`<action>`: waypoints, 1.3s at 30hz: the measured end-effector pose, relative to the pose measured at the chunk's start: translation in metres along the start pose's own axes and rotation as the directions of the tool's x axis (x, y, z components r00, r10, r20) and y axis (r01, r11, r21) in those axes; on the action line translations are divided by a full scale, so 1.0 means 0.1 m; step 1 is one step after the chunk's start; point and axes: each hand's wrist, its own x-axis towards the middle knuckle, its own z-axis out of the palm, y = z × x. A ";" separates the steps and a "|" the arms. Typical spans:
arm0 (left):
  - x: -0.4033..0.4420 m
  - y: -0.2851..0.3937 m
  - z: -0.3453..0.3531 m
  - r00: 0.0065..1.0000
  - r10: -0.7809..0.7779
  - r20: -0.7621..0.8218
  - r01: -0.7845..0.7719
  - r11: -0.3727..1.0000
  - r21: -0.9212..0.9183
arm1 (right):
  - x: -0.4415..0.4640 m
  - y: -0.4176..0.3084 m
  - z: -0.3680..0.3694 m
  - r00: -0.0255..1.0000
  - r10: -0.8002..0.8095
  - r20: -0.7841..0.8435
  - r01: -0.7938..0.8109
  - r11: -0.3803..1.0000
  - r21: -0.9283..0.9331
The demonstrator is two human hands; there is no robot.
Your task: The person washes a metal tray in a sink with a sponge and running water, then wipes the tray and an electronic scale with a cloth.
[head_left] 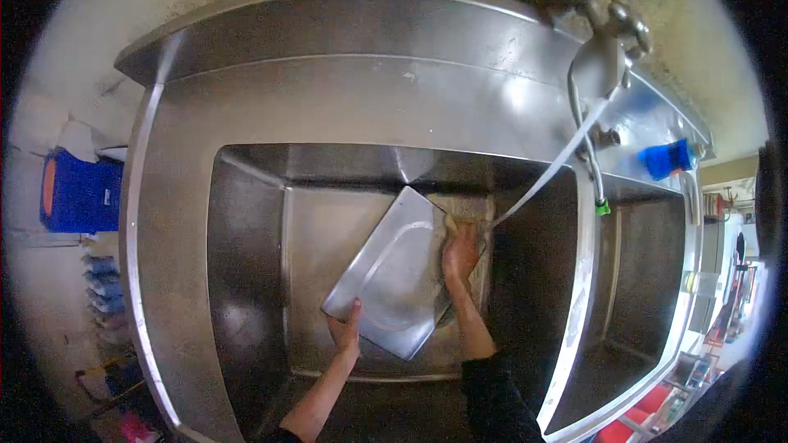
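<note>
A flat, roughly rectangular stainless-steel panel (pixel 392 275) with a curved ridge lies tilted inside the sink basin (pixel 246 279). My left hand (pixel 345 330) grips its lower-left edge, thumb on top and fingers underneath. Near the panel's right edge, my right hand (pixel 461 258) is closed with its fingers bent. Something yellowish shows at those fingertips, too unclear to name. From the tap a pale, hose-like strip (pixel 552 171) runs down to beside my right hand; whether the hand touches it, I cannot tell.
The tap (pixel 603 57) rises at the back right. A second basin (pixel 636 279) lies beyond the divider (pixel 579 295). A blue object (pixel 666 159) sits on the right ledge, and a green-tipped tube (pixel 602 207) hangs near the divider. Left of the sink is a blue container (pixel 82 193).
</note>
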 end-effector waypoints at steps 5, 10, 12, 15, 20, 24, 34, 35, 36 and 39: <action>0.10 0.38 0.05 0.991 0.060 -0.122 -0.049 0.995 0.089 | -1.16 -0.54 0.40 0.804 -0.498 0.326 0.444 0.866 0.230; 0.28 0.46 0.03 0.971 0.216 -0.102 -0.209 0.975 0.071 | -0.48 0.19 0.65 0.919 -0.074 0.387 0.049 0.996 0.072; 0.26 0.73 0.14 0.964 0.258 -0.066 -0.244 0.955 0.166 | 0.07 0.06 0.14 0.891 0.154 0.426 -0.218 0.970 0.106; 0.22 0.93 0.23 0.967 0.249 -0.054 -0.227 0.938 0.262 | -0.31 0.22 0.50 0.976 0.079 0.202 -0.069 0.996 -0.060; 0.36 0.87 0.17 0.937 0.348 -0.030 -0.325 0.901 0.288 | -0.94 -0.52 0.00 0.785 -0.412 0.463 0.465 0.886 0.001; 0.19 1.12 0.27 0.937 0.347 -0.033 -0.326 0.907 0.266 | -0.30 0.10 0.20 0.848 -0.198 0.491 0.258 0.965 -0.056; 0.34 1.07 0.28 0.941 0.300 0.155 -0.334 0.891 0.306 | -0.49 -0.60 0.14 0.788 -0.339 0.515 0.416 0.909 -0.038; 0.21 1.17 0.38 0.931 0.346 0.112 -0.364 0.888 0.282 | -0.23 -0.43 0.14 0.791 -0.235 0.565 0.395 0.902 -0.177; 0.12 1.22 0.41 0.920 0.388 0.062 -0.390 0.884 0.259 | 0.03 -0.11 0.26 0.912 -0.138 0.387 0.184 0.979 -0.083; 0.19 1.06 0.37 0.928 0.363 0.082 -0.372 0.890 0.263 | 0.25 0.40 0.57 0.969 0.061 0.239 -0.087 0.991 0.100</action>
